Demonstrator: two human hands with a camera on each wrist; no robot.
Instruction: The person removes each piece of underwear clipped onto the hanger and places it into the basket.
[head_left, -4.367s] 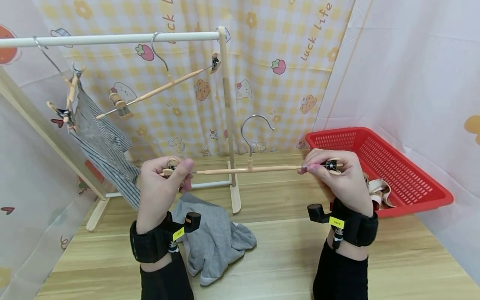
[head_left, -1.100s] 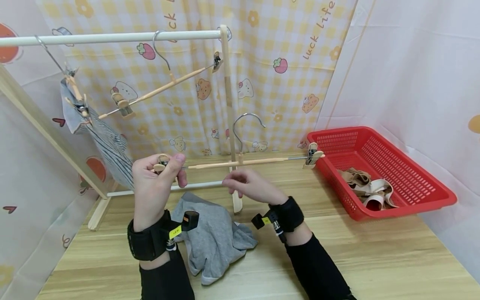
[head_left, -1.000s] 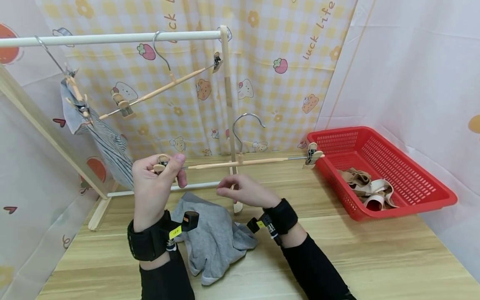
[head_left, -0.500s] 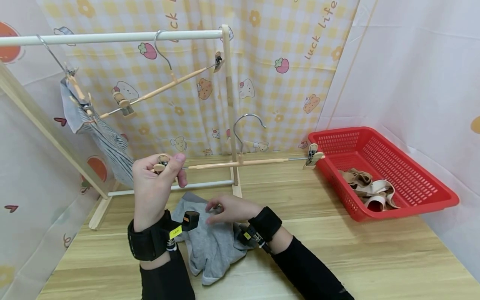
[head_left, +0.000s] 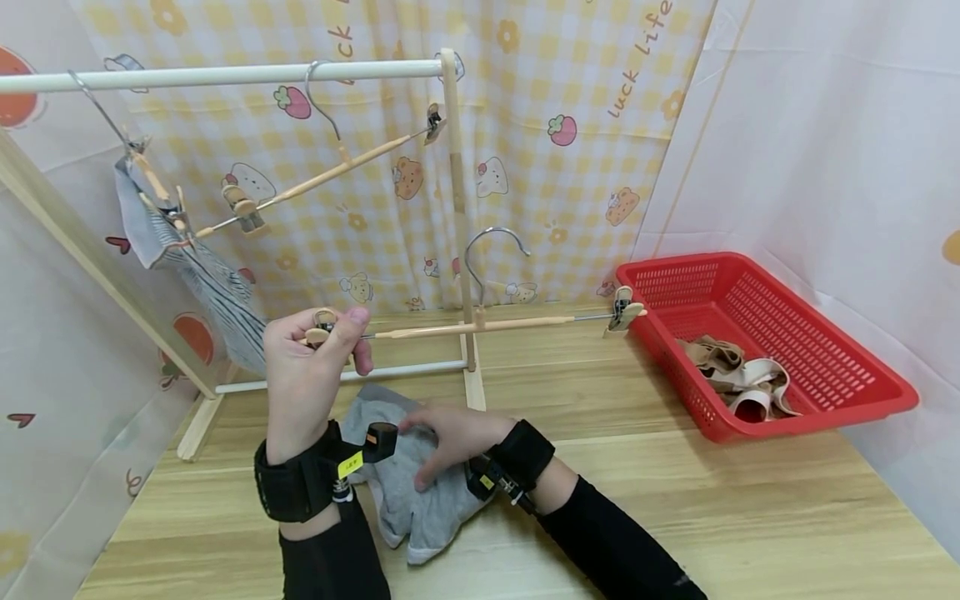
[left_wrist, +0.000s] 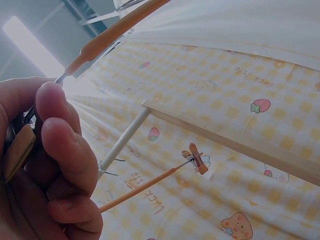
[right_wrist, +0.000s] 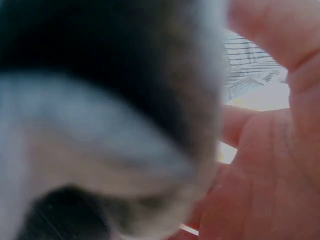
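1. Pinching the left clip of the wooden clip hanger (head_left: 480, 325) between thumb and fingers, our left hand (head_left: 311, 367) held it level above the worktop (head_left: 675, 500); that grip was clenched on the clip, as the left wrist view also showed with the fingers (left_wrist: 60, 150) curled round it.
2. We saw the hanger's metal hook (head_left: 487, 258) pointing up and its right clip (head_left: 624, 308) hanging free, just beside the red basket (head_left: 825, 367).
3. Our right hand (head_left: 446, 437) lay on the grey garment (head_left: 420, 500), which sat crumpled on the worktop below the hanger, near the foot of the rack.
4. We could not tell from the head view whether that grip had closed on the cloth; the fingers rested on it, bent downward. The right wrist view was blurred, showing only grey fabric (right_wrist: 100, 125) close against the palm.
5. We noted the clothes rack (head_left: 225, 77) standing behind, carrying a striped garment (head_left: 202, 283) clipped on one hanger at the left and a second, empty clip hanger (head_left: 330, 171) tilted beside it.
6. We saw beige items (head_left: 738, 383) lying inside the red basket at the right.
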